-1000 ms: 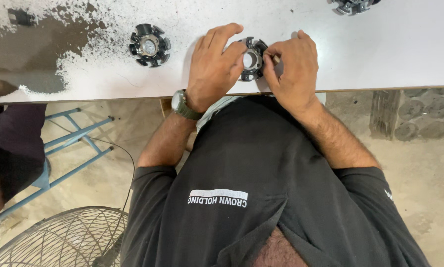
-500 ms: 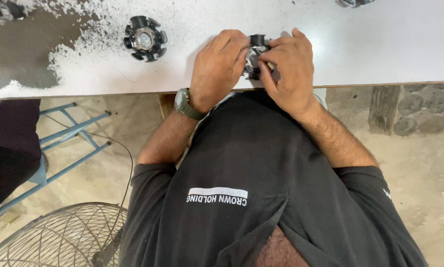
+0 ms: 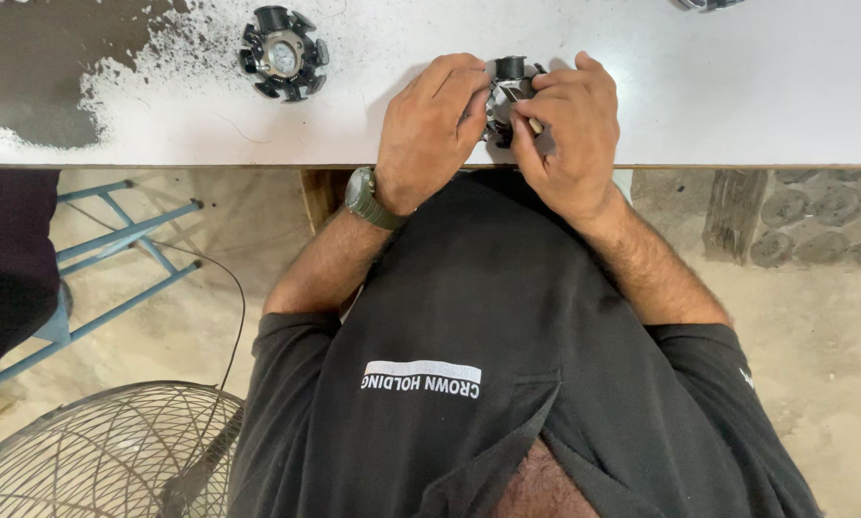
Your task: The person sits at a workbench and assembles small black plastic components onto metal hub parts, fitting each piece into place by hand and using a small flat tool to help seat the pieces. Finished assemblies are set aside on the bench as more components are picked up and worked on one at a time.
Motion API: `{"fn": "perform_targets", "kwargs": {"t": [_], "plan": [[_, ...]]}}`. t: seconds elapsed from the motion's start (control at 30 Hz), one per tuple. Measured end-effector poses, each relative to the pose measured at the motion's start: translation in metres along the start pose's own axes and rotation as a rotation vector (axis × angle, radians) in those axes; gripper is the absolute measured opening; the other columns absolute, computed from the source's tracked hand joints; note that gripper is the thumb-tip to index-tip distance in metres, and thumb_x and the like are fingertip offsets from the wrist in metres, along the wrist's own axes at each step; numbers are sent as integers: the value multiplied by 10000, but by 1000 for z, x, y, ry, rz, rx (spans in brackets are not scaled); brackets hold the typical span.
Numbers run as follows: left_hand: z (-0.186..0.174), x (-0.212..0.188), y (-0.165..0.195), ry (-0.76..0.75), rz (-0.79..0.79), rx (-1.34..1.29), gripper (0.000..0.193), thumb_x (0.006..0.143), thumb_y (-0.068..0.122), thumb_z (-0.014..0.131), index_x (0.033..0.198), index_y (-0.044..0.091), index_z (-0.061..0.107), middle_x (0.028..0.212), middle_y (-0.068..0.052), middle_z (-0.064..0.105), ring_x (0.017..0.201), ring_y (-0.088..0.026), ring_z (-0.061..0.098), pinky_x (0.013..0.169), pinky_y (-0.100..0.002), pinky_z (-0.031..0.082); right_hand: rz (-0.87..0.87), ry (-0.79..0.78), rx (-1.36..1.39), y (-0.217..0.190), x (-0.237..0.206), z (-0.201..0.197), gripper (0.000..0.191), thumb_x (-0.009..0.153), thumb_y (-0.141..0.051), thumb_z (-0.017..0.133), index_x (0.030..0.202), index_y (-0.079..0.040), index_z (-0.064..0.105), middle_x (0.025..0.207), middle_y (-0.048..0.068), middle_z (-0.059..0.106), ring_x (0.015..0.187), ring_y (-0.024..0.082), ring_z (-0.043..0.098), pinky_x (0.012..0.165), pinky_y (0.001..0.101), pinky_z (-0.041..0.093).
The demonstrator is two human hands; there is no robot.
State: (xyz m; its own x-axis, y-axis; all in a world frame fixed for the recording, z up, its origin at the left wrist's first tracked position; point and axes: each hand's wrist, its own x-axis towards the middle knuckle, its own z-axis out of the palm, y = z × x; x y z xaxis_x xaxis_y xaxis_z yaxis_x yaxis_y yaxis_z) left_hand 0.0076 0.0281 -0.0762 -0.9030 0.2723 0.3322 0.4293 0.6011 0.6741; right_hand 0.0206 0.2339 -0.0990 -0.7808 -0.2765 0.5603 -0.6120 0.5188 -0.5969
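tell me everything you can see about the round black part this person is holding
The round black part is a dark, toothed ring with a shiny metal centre, much like the second part lying free nearby. It sits near the white table's front edge, mostly hidden, gripped between the left hand and right hand.

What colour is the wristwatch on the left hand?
Dark green; the wristwatch on the left hand shows best in the head view.
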Motion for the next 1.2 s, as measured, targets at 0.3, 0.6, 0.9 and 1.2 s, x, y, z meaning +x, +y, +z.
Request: {"fn": "perform_targets", "kwargs": {"t": [0.3, 0.6, 0.9, 1.2], "plan": [[1, 2, 2, -9, -30, -4, 137, 977, 51, 709, 1097, 56, 642, 1174, -57, 660, 973, -290, 685, 819, -401, 572, -17, -10, -42, 0, 0, 3, 279, 911, 58, 827, 1100, -53, 654, 1035, 100, 668, 1116, 301, 654, 1151, 560, 449], [6, -4, -2, -31, -14, 21, 192, 910, -8, 650, 1092, 17, 594, 1274, -88, 610, 995, -306, 683, 824, -409, 577, -38, -9, -24, 5, -1, 5, 278, 894, 56, 828, 1078, -51, 649, 1020, 100, 666, 1124, 299, 657, 1139, 561, 455], [10, -7, -6, -39, 5, 24, 187, 907, -18, 646, 1080, 18, 587, 1282, -88, 609, 962, -300, 681, 792, -405, 572, -66, 8, -93, 3, 0, 8, 312, 906, 62, 849, 1114, -58, 649, 1069, 102, 666, 1145, 301, 647, 1119, 539, 479], [12, -7, -11, -40, 13, 35, 169, 892, -7, 662, 1049, 22, 608, 1306, -73, 616, 1005, -303, 681, 814, -404, 578, -84, -10, -183, 1, 4, 11, 327, 878, 88, 835, 1105, -75, 666, 1053, 84, 641, 1119, 321, 631, 1094, 514, 507]]}}
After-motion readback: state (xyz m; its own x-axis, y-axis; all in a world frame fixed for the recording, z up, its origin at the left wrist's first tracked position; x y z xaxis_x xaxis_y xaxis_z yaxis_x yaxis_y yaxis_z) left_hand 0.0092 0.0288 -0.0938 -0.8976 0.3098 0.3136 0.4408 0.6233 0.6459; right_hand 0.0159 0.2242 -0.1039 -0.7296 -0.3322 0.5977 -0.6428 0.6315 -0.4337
